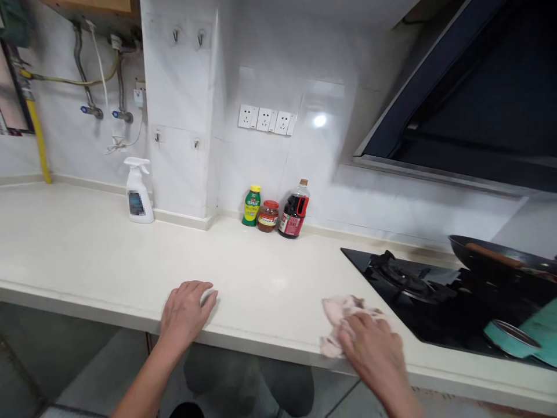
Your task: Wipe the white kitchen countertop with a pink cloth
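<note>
My right hand point(374, 345) presses a crumpled pale pink cloth point(337, 310) onto the white countertop point(261, 276), close to the front edge and just left of the stove. Its fingers are bunched over the cloth and partly blurred. Farther left, my left hand point(187, 310) rests at the counter's front edge with nothing in it. The thumb stands apart from the loosely curled fingers.
Against the back wall stand a green bottle with a yellow cap point(251, 207), a red-lidded jar point(268, 216) and a dark sauce bottle point(294, 212). A white spray bottle point(138, 191) is at left. The black gas stove point(391, 290) carries a wok point(500, 255); a range hood point(470, 110) overhangs it.
</note>
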Action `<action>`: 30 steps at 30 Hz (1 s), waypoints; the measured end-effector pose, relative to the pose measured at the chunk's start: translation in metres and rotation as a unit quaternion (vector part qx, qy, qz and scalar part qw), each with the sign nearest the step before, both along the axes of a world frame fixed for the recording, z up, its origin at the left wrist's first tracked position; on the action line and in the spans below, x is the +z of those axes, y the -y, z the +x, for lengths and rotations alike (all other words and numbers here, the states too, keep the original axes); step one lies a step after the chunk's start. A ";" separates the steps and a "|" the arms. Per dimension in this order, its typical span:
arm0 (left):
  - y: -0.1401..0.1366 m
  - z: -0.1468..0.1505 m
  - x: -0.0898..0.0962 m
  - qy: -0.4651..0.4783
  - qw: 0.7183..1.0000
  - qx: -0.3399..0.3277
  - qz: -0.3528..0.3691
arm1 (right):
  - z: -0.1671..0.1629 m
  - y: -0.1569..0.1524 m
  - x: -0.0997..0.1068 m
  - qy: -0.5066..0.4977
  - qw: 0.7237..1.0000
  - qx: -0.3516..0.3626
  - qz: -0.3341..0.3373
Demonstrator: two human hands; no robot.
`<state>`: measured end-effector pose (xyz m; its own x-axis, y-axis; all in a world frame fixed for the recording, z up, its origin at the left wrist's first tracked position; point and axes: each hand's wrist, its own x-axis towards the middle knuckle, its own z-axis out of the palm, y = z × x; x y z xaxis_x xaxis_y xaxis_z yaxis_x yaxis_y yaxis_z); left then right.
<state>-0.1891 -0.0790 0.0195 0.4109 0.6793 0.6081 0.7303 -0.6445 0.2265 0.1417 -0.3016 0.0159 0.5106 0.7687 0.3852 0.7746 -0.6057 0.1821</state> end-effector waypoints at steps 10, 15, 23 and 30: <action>0.000 -0.005 0.003 -0.012 1.000 -0.008 -0.015 | -0.187 -0.082 0.009 -0.097 0.914 0.384 0.092; -0.004 -0.005 0.002 -0.010 1.000 -0.011 -0.014 | -0.171 -0.062 -0.016 -0.098 0.898 0.418 0.095; -0.004 -0.003 0.006 0.001 1.000 -0.006 -0.028 | -0.023 0.040 -0.050 -0.021 0.983 0.171 0.064; -0.003 -0.003 0.003 -0.005 0.999 -0.010 -0.032 | 0.089 0.106 -0.047 0.002 0.997 0.063 0.041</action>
<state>-0.1921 -0.0758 0.0228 0.4304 0.7081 0.5598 0.7202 -0.6432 0.2600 0.2304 -0.4071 -0.0314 0.4101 0.7927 0.4511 0.8450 -0.5164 0.1392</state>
